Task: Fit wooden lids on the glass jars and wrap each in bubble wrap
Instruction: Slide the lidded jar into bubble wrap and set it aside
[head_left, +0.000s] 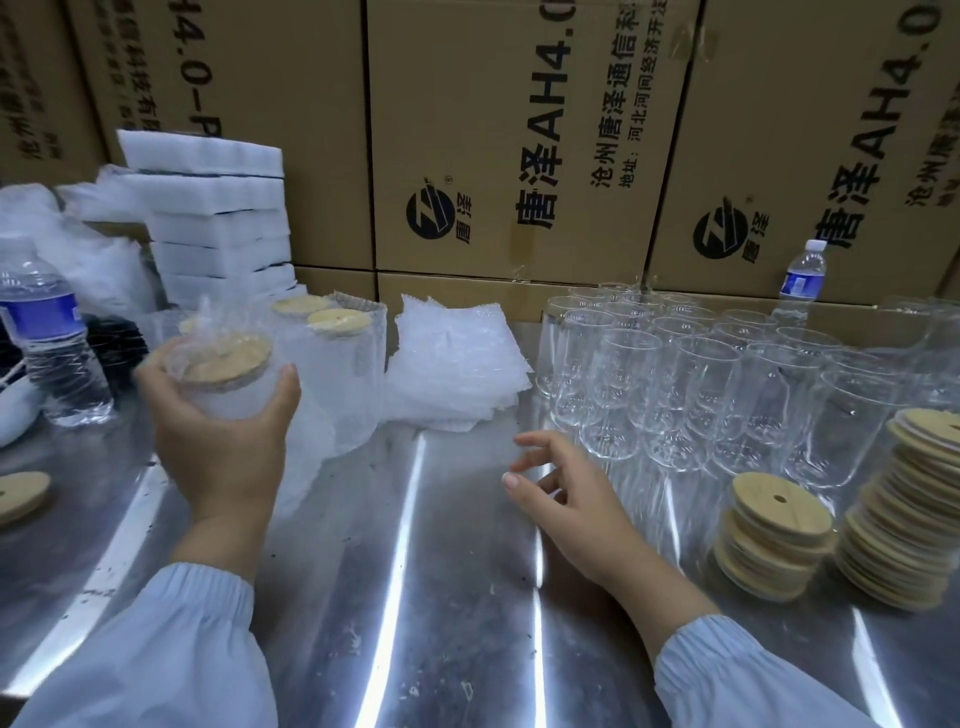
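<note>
My left hand (223, 441) grips a jar wrapped in bubble wrap (228, 369) with a wooden lid on it, held above the left of the steel table (415, 597). Behind it stand wrapped, lidded jars (337, 353). A pile of bubble wrap sheets (457, 364) lies in the middle at the back. My right hand (566, 499) hovers over the table with relaxed, spread fingers, holding nothing, just left of the bare glass jars (701, 384). Two stacks of wooden lids (779, 530) stand at the right.
Cardboard boxes (519, 145) wall off the back. A stack of white foam pads (218, 218) stands at the back left. One water bottle (52, 338) stands at the left, another (804, 275) behind the jars. A single lid (21, 493) lies at the left edge.
</note>
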